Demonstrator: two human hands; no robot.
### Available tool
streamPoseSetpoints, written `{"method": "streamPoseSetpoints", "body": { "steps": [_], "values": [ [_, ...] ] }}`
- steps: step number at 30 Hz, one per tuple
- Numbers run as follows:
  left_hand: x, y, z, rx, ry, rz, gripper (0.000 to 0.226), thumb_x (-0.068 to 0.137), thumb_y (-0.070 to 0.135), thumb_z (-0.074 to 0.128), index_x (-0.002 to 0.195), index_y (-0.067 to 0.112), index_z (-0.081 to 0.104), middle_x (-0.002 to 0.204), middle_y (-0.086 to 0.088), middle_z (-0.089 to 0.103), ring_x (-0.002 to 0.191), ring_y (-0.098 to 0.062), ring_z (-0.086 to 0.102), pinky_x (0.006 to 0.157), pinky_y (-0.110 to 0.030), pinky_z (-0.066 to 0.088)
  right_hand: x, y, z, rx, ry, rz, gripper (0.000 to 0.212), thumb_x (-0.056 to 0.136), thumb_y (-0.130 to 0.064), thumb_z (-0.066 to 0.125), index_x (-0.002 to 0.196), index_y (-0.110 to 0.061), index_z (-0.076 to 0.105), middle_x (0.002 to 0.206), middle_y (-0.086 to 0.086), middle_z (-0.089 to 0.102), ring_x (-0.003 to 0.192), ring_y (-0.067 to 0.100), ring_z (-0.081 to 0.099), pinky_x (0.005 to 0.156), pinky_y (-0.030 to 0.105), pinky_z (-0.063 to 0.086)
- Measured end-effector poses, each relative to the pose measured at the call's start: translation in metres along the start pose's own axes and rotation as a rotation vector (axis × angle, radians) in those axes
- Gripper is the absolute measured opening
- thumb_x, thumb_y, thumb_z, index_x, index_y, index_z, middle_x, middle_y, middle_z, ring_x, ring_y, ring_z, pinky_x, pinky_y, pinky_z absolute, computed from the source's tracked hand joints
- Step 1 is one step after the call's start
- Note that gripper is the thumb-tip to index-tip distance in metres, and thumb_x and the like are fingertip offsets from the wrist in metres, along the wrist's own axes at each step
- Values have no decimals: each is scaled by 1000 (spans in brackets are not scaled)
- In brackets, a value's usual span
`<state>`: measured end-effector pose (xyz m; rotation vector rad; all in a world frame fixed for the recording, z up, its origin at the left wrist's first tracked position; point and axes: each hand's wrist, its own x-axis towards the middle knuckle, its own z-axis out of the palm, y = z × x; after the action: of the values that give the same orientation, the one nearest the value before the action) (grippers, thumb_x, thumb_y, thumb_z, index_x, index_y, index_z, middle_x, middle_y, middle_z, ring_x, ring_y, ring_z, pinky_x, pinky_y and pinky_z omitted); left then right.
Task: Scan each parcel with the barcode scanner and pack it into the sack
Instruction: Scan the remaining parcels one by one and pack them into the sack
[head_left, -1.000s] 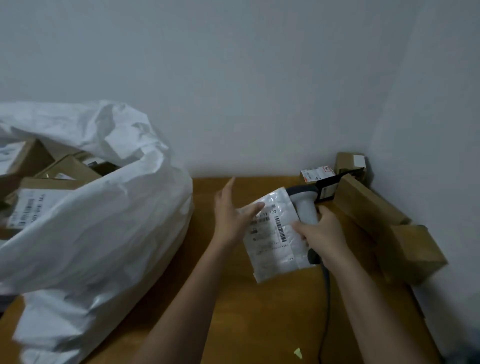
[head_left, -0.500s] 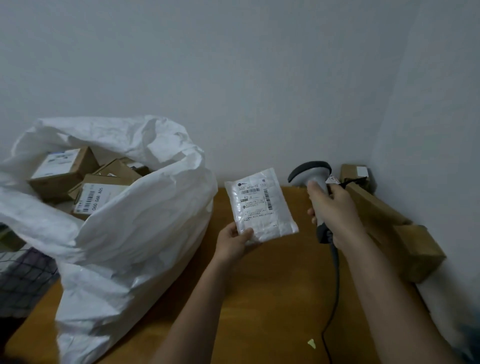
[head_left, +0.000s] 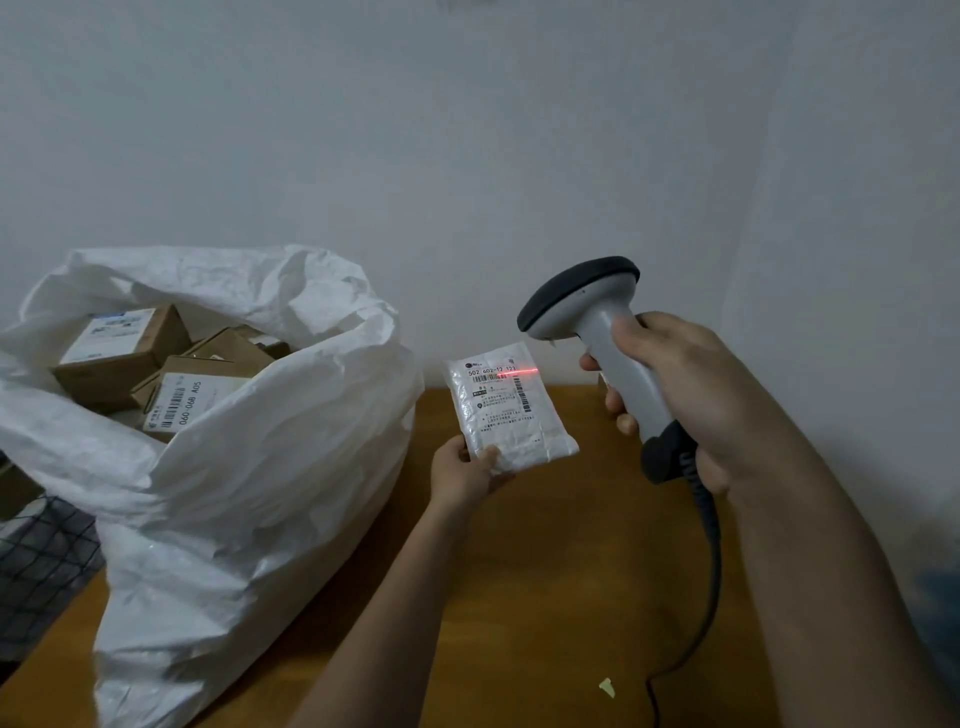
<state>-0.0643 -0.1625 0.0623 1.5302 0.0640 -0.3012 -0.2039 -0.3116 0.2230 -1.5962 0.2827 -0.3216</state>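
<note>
My left hand (head_left: 465, 475) grips the lower corner of a small white plastic parcel (head_left: 511, 410), held upright above the table with its label facing me. A red scan line crosses the top of the label. My right hand (head_left: 691, 400) holds the grey barcode scanner (head_left: 597, 322) by its handle, raised to the right of the parcel, its dark head tilted toward the label. The white sack (head_left: 249, 467) stands open at the left, with several labelled cardboard boxes (head_left: 124, 348) inside.
The wooden table (head_left: 545, 597) meets the white walls in a corner at the back right. The scanner's black cable (head_left: 711, 571) hangs down to the table. A small paper scrap (head_left: 607, 687) lies near the front. A dark mesh basket (head_left: 41, 571) sits left of the table.
My view has tilted up and the boxes at the right are out of frame. My right hand raised the scanner and a red line now falls on the parcel label. The left hand keeps its hold on the parcel.
</note>
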Motion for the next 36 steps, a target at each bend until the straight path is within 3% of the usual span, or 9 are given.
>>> {"method": "streamPoseSetpoints", "body": {
  "steps": [11, 18, 24, 28, 32, 36],
  "values": [
    [-10, 10, 19, -34, 11, 15, 13, 96, 3, 57, 107, 8, 58, 115, -14, 64, 98, -31, 69, 60, -23, 58, -14, -10, -6, -60, 68, -71, 25, 101, -36, 49, 102, -14, 61, 98, 8, 69, 64, 17, 57, 56, 33, 47],
    [-18, 20, 20, -35, -58, 45, 18, 96, 6, 57, 114, 9, 59, 115, -12, 65, 95, -25, 70, 69, -29, 61, -14, -13, 6, -78, 85, -92, 24, 101, -34, 47, 106, -14, 59, 100, 6, 67, 67, 17, 57, 58, 34, 47],
    [-29, 38, 8, -64, -88, 159, 17, 95, 4, 58, 112, 9, 60, 118, -14, 66, 95, -26, 71, 72, -29, 60, -11, -15, 22, -66, 107, -136, 26, 100, -39, 47, 100, -17, 61, 92, 2, 67, 59, 13, 56, 51, 27, 45],
    [-39, 62, -12, -122, 117, 381, 34, 95, 6, 59, 124, 18, 47, 111, -7, 65, 89, -19, 73, 70, -31, 61, -6, -17, 38, 18, 119, -164, 30, 100, -41, 47, 103, -15, 61, 83, 9, 65, 54, 11, 56, 48, 27, 45],
    [-44, 92, -44, -252, 395, 646, 41, 96, 5, 58, 121, 33, 40, 104, -2, 59, 79, -14, 73, 68, -32, 61, -2, -16, 54, 75, 100, -164, 29, 102, -39, 46, 105, -13, 60, 77, 12, 59, 48, 11, 53, 41, 23, 41],
    [-37, 118, -80, -292, 601, 758, 29, 97, 2, 54, 114, 21, 42, 107, 0, 52, 86, -17, 71, 70, -23, 58, 2, -12, 70, 63, 57, -131, 30, 102, -39, 46, 103, -13, 61, 72, 11, 59, 46, 12, 53, 40, 24, 40]
  ]
}}
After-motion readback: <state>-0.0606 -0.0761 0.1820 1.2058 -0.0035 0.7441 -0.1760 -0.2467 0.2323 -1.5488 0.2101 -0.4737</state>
